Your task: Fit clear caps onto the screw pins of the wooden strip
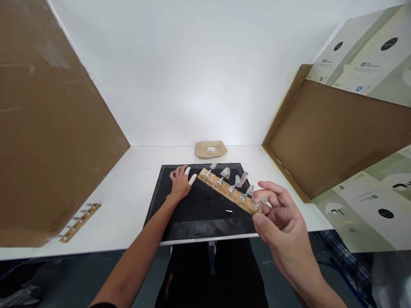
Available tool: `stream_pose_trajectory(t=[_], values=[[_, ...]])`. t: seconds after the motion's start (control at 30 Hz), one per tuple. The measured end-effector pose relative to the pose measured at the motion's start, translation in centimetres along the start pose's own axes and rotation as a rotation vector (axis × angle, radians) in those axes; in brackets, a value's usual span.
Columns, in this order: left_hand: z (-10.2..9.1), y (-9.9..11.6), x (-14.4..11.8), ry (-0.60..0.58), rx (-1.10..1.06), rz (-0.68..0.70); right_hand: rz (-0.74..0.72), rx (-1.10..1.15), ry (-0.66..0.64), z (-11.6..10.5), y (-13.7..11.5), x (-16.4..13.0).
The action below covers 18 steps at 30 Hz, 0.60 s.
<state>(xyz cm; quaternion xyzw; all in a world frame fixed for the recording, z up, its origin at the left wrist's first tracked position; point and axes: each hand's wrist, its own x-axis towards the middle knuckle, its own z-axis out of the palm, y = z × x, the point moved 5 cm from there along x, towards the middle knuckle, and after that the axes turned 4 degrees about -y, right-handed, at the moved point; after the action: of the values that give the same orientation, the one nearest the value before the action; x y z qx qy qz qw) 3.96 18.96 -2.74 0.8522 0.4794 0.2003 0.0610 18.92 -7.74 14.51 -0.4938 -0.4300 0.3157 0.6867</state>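
Left hand: lies flat, palm down, on the black mat, fingers spread and holding nothing; white caps cover two fingertips, and the capped fingers reach up to the far end of the strip.
Right hand: raised near the camera, fingers curled loosely, thumb and forefinger pinched on a small clear nail tip at the near end of the strip; whether the tip sits on its holder or is lifted off, I cannot tell.
Strip: a tan wooden bar lying aslant on the mat, far end by the left hand, near end under the right hand's fingers.
Holders: a row of metal studs along the strip, each carrying a clear nail tip; one tip near the middle looks pinkish.
White piece: a tiny white bit on the mat, just below the strip, apart from both hands.
Mat: dark square on the white table, near the front edge.
Second strip: a like wooden bar with studs, on the table to the left, against the brown cardboard wall, well apart from the hands.
Paper tray: tan, with a small label, behind the mat at the back wall.
Right side: a cardboard panel leaning, with printed boxes above and beside it.
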Motion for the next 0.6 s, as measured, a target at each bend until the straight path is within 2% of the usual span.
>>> stream_pose_trajectory(t=[0.23, 0.37, 0.5, 0.6], values=[[-0.1, 0.3, -0.1, -0.021, 0.080, 0.011, -0.061, -0.082, 0.074, -2.0, -1.4, -1.0], [0.0, 0.2, 0.1, -0.014, 0.115, 0.016, -0.222, -0.269, 0.110, -3.5, -2.1, -2.2], [0.3, 0.1, 0.3, 0.005, 0.146, 0.024, -0.442, -0.586, 0.122, -5.4, -0.5, -4.3], [0.4, 0.1, 0.4, 0.018, 0.157, 0.042, -0.469, -0.796, 0.169, -8.6, 2.2, -6.3]])
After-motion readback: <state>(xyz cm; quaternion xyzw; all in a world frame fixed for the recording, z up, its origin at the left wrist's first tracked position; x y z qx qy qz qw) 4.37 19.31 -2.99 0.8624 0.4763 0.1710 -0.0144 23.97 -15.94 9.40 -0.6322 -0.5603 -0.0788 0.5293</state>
